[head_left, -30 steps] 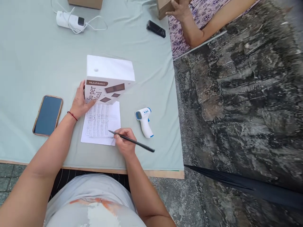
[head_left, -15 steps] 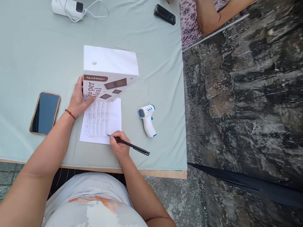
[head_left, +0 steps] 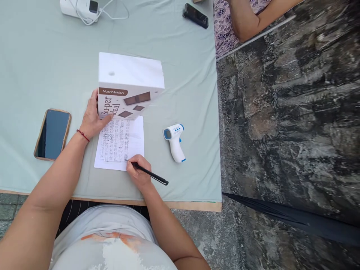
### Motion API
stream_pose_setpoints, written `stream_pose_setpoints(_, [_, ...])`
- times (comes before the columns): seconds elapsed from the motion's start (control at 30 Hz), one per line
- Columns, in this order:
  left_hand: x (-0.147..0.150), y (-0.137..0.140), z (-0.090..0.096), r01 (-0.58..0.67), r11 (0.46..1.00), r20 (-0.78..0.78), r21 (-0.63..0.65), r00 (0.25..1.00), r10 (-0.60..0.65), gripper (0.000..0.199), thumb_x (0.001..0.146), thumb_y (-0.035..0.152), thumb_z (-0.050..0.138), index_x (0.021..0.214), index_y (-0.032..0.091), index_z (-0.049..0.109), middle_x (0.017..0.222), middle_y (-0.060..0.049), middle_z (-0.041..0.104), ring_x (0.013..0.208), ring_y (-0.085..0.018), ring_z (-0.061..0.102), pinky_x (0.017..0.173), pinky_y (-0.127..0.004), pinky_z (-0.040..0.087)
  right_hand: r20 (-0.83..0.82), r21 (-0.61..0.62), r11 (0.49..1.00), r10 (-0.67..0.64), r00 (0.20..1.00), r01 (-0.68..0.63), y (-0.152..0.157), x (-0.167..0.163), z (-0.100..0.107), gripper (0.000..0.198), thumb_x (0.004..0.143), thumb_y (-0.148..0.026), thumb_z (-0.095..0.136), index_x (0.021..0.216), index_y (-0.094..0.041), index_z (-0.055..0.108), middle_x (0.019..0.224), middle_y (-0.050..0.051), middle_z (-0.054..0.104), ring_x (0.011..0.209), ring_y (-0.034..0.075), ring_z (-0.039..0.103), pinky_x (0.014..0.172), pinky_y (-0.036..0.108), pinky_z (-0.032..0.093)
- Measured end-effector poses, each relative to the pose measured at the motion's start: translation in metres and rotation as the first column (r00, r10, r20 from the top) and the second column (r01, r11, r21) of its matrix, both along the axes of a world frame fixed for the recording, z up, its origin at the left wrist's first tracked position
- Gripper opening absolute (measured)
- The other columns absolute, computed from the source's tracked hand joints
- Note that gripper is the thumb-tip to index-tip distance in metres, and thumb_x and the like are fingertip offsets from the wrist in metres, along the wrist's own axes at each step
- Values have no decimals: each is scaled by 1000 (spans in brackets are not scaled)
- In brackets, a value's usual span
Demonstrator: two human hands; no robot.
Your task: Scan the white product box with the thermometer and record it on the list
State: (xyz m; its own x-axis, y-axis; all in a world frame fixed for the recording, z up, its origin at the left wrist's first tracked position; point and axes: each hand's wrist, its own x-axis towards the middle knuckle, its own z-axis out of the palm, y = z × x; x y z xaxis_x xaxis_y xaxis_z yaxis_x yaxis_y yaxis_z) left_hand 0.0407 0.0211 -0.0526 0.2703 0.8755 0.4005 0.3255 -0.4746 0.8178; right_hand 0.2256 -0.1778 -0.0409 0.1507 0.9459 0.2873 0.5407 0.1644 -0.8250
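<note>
My left hand (head_left: 94, 117) grips the lower left side of a white box (head_left: 131, 71) printed "NutriMotion Su-per Meal", thumb across its front and the other fingers partly hidden behind. The box stands upright at the far end of some paper sheets (head_left: 135, 144) covered in small columns of marks, with a circled spot near the upper left. In my right hand (head_left: 140, 171), fingers are closed round a black pen (head_left: 153, 175). Its tip meets the paper near the lower right of the marked columns.
A smartphone (head_left: 53, 134) in a brown-edged case lies left of my left forearm. Right of the paper is a white and blue infrared thermometer (head_left: 174, 142). Farther back are a white device (head_left: 80, 10) with a cable and a black device (head_left: 196, 15). Another person's arm (head_left: 244, 22) shows at upper right.
My right hand and the pen have shifted slightly left over the paper, and the pen's rear end has swung left. My left hand still holds the box in place.
</note>
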Motion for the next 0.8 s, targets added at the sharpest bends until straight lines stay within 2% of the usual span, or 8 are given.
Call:
stream_pose_setpoints(0.17, [1, 0, 1, 4, 1000, 5, -8, 1000, -4, 96, 72, 70, 70, 148, 28, 29, 140, -12, 48, 135, -37, 43, 113, -56, 37, 45, -10, 1000, 12, 999, -12, 0, 0, -1, 15, 77, -15, 49, 64, -23, 47, 59, -3, 50, 53, 12, 47, 53, 26, 39])
stream_pose_setpoints(0.8, [0, 1, -1, 15, 1000, 5, -3, 1000, -15, 98, 73, 73, 66, 150, 29, 25, 140, -13, 48, 136, -37, 41, 114, -56, 35, -19, -31, 999, -27, 999, 26, 0, 1, -2, 15, 76, -17, 49, 62, -23, 47, 57, -4, 48, 51, 11, 43, 51, 26, 38])
